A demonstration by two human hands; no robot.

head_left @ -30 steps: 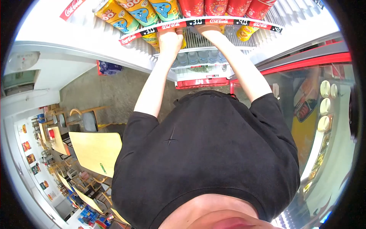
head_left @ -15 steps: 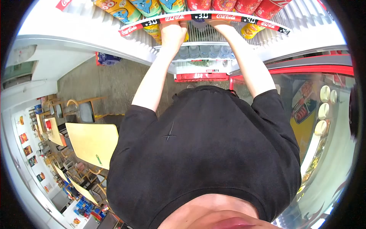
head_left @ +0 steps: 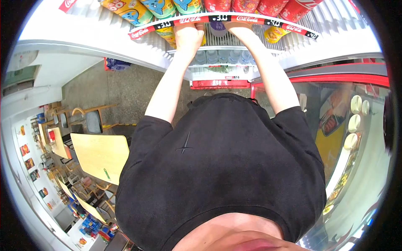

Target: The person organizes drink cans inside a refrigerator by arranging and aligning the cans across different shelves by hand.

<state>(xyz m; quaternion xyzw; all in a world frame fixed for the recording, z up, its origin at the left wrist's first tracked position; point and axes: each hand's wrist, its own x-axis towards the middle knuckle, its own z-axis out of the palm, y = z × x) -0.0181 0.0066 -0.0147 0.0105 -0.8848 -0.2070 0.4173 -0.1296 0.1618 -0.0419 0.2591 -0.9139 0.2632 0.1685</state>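
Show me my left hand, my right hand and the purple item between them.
Left hand (head_left: 189, 37), head view: middle of its visible part.
Right hand (head_left: 239, 28), head view: middle of its visible part.
Purple item (head_left: 218, 27), head view: its visible purple surface.

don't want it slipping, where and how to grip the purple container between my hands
Probably around the sides of the purple container, low down, from the front beneath the price strip: its rounded lower end shows there; the rest is hidden.

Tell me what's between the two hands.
In the head view, a purple container, partly hidden by the price strip, shows between the left hand and the right hand.
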